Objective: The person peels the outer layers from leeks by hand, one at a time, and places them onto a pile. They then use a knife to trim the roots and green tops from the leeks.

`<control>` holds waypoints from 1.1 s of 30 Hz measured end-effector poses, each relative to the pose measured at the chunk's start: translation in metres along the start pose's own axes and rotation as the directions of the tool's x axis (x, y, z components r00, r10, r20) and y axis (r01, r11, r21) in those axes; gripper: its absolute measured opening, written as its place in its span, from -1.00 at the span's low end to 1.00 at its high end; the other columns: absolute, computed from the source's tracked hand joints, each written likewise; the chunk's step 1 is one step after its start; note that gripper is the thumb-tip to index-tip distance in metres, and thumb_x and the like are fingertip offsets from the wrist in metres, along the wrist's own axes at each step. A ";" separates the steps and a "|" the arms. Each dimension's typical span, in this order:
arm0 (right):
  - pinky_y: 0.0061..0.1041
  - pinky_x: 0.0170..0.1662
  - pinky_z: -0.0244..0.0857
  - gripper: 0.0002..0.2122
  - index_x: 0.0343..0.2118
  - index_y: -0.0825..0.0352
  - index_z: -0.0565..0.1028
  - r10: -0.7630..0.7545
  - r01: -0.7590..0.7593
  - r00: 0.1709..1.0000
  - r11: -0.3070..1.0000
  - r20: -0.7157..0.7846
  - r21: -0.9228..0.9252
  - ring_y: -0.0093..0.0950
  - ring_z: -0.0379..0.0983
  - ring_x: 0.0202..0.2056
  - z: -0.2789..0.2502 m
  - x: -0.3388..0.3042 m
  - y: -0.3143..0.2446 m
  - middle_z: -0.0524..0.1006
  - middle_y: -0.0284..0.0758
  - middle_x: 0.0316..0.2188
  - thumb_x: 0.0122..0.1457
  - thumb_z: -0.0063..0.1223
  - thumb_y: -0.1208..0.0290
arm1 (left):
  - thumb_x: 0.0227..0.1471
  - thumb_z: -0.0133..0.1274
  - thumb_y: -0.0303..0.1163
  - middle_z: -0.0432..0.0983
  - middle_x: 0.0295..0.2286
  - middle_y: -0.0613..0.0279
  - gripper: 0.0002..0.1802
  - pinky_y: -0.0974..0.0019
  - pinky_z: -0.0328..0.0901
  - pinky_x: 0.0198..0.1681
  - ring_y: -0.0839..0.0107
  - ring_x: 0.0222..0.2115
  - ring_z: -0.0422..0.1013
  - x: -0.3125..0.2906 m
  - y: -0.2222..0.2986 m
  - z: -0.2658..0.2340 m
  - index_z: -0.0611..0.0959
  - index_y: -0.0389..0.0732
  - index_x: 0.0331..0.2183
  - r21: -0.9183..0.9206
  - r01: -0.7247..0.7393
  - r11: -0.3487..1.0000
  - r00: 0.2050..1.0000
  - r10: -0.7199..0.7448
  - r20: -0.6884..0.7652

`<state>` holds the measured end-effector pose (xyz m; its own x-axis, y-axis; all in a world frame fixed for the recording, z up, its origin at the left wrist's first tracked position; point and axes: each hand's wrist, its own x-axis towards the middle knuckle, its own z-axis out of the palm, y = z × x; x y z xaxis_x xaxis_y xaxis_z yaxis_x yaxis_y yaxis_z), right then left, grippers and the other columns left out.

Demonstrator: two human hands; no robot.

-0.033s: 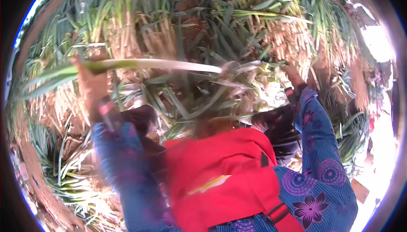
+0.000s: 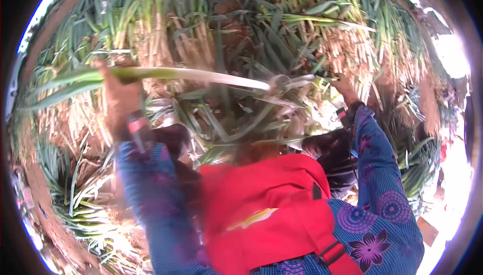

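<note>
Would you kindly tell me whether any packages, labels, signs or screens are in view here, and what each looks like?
None that can be made out: no package, label, sign or screen shows among the leek bundles.
The left hand holds a long leek.
The right hand reaches into the pile.

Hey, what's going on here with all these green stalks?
A person in blue patterned sleeves is working over a heap of leeks. The left hand holds one long leek out sideways, its white end pointing right, its green leaves trailing left. The right hand reaches into the pile by the pale root ends; its grip is hard to make out. A red bag hangs at the chest.
</note>
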<state>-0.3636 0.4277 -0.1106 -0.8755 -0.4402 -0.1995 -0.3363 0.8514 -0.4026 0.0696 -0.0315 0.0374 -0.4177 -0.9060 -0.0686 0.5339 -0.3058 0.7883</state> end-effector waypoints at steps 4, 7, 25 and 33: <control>-0.52 -0.05 0.33 -0.69 -0.09 0.30 0.48 -0.382 0.318 0.918 0.871 0.109 0.375 -0.44 0.47 -0.15 0.048 -0.039 -0.156 0.52 -0.20 -0.15 0.12 0.05 0.30 | -0.12 0.24 -0.08 0.39 -0.48 0.27 -0.50 0.07 0.29 -0.08 0.30 -0.33 0.37 0.015 -0.032 0.026 0.43 -0.18 -0.25 -0.151 0.083 0.985 0.988 -0.101 -0.118; -0.50 -0.02 0.30 -0.65 -0.04 0.33 0.44 -0.554 0.276 0.815 0.629 0.170 0.726 -0.48 0.44 -0.11 0.050 -0.104 -0.270 0.50 -0.21 -0.11 0.12 0.08 0.31 | -0.06 0.17 -0.36 0.37 -0.45 0.23 -0.61 0.08 0.27 -0.04 0.26 -0.31 0.37 0.005 -0.044 0.044 0.39 -0.19 -0.19 -0.192 0.102 0.976 0.990 -0.118 -0.074; -0.53 -0.27 0.27 -0.72 -0.27 0.36 0.39 -0.654 0.463 0.742 0.658 0.146 0.595 -0.53 0.38 -0.39 0.041 -0.115 -0.340 0.45 -0.29 -0.45 -0.03 0.18 0.43 | 0.06 0.03 -0.33 0.40 -0.33 0.17 -0.74 0.22 0.30 -0.14 0.33 -0.23 0.36 -0.017 -0.086 0.066 0.47 -0.30 -0.26 -0.102 0.262 0.960 0.945 -0.233 0.231; -0.46 -0.36 0.29 -0.77 -0.38 0.38 0.40 -0.759 0.653 0.651 0.571 0.017 0.497 -0.37 0.41 -0.49 0.024 -0.135 -0.338 0.46 -0.21 -0.53 -0.09 0.21 0.48 | 0.09 -0.02 -0.40 0.41 -0.36 0.13 -0.78 0.10 0.35 -0.16 0.27 -0.30 0.40 -0.019 -0.084 0.068 0.42 -0.31 -0.23 -0.137 0.320 0.938 0.931 -0.284 0.232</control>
<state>-0.1233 0.1922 0.0311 -0.3086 -0.9376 0.1604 -0.5912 0.0570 -0.8045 -0.0178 0.0317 0.0141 -0.7104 -0.6886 -0.1456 0.4677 -0.6165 0.6334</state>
